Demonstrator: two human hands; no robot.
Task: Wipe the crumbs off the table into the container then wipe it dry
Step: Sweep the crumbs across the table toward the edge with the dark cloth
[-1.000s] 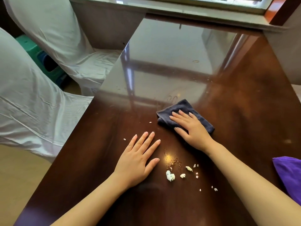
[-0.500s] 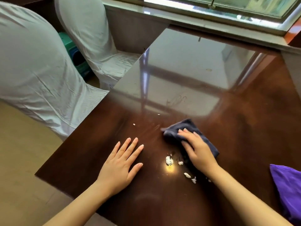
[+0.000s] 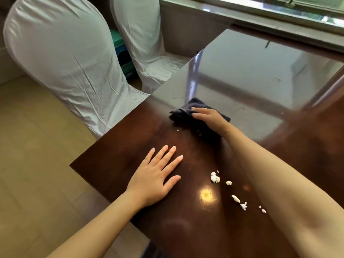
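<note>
Glossy dark brown wooden table (image 3: 115, 164) with items resting on its surface.

The table top is polished and reflective; its far half mirrors bright window light, and a small round glare spot sits near the crumbs. A folded dark blue-grey cloth (image 3: 181, 111) lies flat on the top toward the far left edge, with the right hand (image 3: 210, 118) pressed palm-down on it. The left hand (image 3: 156, 175) rests flat on the bare wood near the left corner, fingers spread, well apart from the cloth. Scattered white crumbs (image 3: 215, 177) lie on the near right part of the surface, between the two forearms. One tiny crumb lies just beside the cloth.
</note>
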